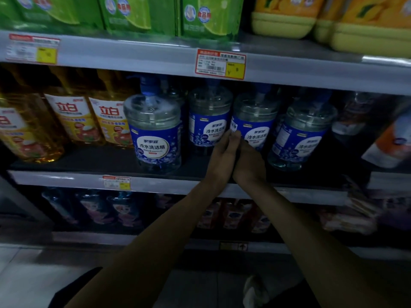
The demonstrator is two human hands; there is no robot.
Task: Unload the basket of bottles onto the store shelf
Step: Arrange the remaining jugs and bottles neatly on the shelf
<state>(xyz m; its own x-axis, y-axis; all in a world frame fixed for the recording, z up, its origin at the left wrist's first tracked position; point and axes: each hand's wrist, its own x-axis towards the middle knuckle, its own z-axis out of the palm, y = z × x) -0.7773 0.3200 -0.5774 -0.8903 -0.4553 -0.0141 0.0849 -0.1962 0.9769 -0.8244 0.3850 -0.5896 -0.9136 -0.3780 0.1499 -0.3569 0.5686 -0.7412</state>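
Several clear detergent bottles with blue labels and blue caps stand in a row on the middle shelf [155, 177]. My left hand [222, 156] and my right hand [249, 162] reach in side by side, flat, into the gap between the second bottle [208, 121] and the third bottle [255, 123]. The left fingers lie against the second bottle's label, the right fingers against the third bottle's label. Neither hand holds anything. One bottle [153, 132] stands to the left and another [302, 134] to the right, leaning slightly. The basket is out of view.
Yellow oil-coloured bottles [73, 116] fill the shelf's left part. Green packs [138, 14] and yellow jugs [333, 18] sit on the shelf above, whose edge carries a price tag [220, 64]. Dark bottles line the lower shelf [100, 210]. An orange-and-white pack [391, 141] sits at the right.
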